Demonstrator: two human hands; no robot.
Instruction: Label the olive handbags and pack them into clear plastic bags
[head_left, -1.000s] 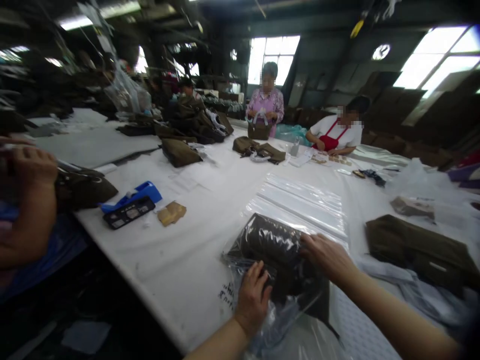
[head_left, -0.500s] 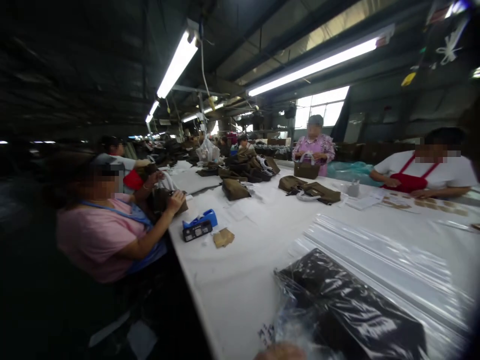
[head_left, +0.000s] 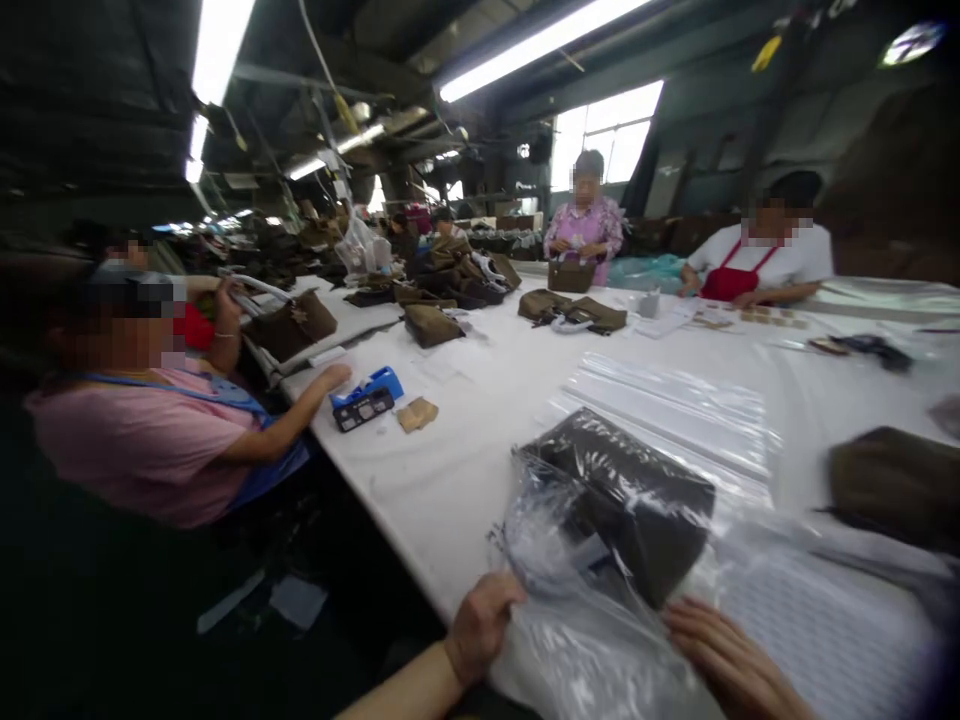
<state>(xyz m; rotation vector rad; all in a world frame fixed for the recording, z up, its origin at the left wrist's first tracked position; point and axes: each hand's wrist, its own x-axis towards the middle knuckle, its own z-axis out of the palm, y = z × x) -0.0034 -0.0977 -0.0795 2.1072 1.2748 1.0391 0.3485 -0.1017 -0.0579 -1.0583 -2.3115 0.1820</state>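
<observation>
A dark olive bag (head_left: 637, 500) lies inside a clear plastic bag (head_left: 592, 640) on the white table, with the loose end of the plastic toward me. My left hand (head_left: 484, 620) is closed on the left edge of the plastic. At the right side of the plastic, my right hand (head_left: 724, 645) rests with its fingers stretched out, touching it near the bag's lower corner. Flat clear plastic sleeves (head_left: 667, 410) lie just behind the wrapped bag.
Blue tape dispenser (head_left: 367, 400) and brown paper piece (head_left: 417, 414) sit near the table's left edge. A person in pink (head_left: 165, 430) works at left, others across the table. Another dark bag (head_left: 896, 485) lies at right. Olive bags (head_left: 457, 270) are heaped farther back.
The view has tilted down and turned right. Both my hands now show at the plastic. The person in pink has moved a hand from the bag to the tape dispenser.
</observation>
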